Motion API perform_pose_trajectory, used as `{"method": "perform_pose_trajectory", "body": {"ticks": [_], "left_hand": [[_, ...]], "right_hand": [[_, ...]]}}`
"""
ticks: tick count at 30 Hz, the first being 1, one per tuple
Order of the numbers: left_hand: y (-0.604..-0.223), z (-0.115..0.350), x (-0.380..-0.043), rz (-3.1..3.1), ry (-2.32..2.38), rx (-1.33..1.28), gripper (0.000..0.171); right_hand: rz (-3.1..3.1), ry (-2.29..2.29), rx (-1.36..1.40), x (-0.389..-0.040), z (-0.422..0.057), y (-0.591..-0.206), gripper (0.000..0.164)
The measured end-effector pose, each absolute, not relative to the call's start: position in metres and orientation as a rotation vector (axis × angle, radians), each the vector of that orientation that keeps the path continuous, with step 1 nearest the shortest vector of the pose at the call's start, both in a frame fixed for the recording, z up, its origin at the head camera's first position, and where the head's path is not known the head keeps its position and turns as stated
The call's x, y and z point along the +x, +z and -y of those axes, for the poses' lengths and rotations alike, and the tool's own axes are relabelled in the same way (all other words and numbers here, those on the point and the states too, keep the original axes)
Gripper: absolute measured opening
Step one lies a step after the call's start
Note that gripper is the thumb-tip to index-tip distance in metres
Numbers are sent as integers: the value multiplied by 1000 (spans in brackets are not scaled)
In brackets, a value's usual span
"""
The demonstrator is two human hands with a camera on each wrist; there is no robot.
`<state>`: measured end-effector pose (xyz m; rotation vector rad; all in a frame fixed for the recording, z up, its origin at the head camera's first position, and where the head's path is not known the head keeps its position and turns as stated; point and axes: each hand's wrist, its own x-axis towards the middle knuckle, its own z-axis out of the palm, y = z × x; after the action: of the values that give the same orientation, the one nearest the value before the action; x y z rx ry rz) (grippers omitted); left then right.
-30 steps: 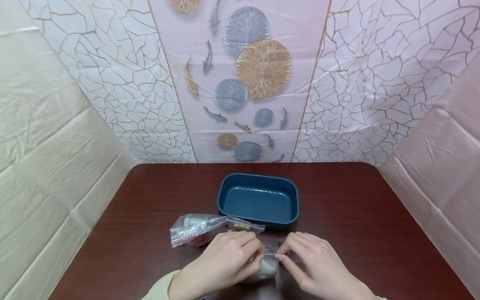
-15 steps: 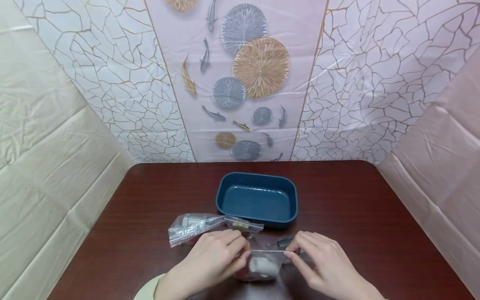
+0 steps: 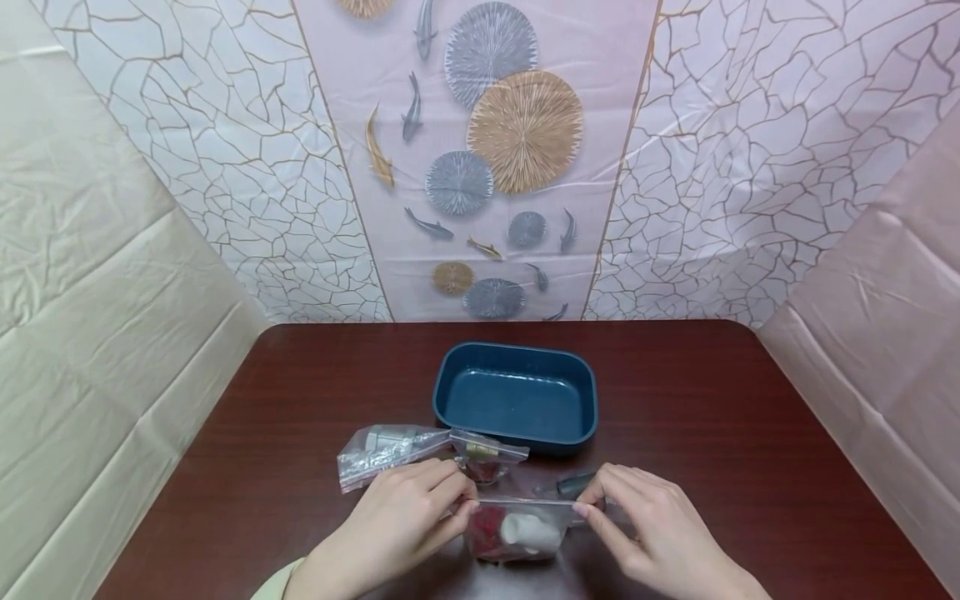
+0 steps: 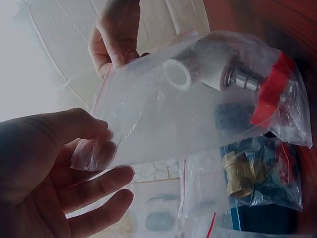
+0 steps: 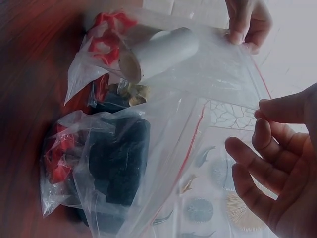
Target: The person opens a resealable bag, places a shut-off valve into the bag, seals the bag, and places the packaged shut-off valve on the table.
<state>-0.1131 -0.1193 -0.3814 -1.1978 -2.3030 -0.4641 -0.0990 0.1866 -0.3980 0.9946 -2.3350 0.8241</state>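
Between my hands is a clear zip-lock bag [image 3: 553, 515] with a red seal line, holding a white plastic valve [image 4: 205, 67] with a red handle [image 4: 270, 91]. My left hand [image 3: 401, 510] pinches one top corner between thumb and finger. The opposite corner is pinched by my right hand [image 3: 647, 523], so the top edge is drawn straight. The valve lies low in the bag, away from the fingers. Just behind is a small bag with a brass valve [image 4: 238, 173]. Another zip-lock bag [image 5: 173, 163] with a dark valve body and red handle is near my right hand.
A dark blue rectangular tub [image 3: 517, 354] stands behind the bags with nothing in it. At its front left lies another clear bag [image 3: 390, 446] with a pale fitting inside. All rest on a dark red-brown table [image 3: 300, 375] with patterned cloth walls around it.
My hands have moved apart, the left one mostly leftward, stretching the bag's top edge straight. The white valve and red handle show more clearly now. The tub has not moved.
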Motion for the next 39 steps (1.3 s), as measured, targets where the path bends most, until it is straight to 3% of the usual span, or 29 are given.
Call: {"method": "perform_pose_trajectory", "body": {"ticks": [25, 33, 39], "left_hand": [[-388, 134, -117, 2264, -407, -1156, 8], [-399, 129, -123, 2286, -426, -1169, 6], [-407, 127, -126, 2313, -464, -1225, 4]], "right_hand": [[2330, 875, 951, -102, -193, -406, 22], [2359, 894, 869, -106, -195, -414, 38], [2410, 909, 837, -105, -198, -418, 37]]}}
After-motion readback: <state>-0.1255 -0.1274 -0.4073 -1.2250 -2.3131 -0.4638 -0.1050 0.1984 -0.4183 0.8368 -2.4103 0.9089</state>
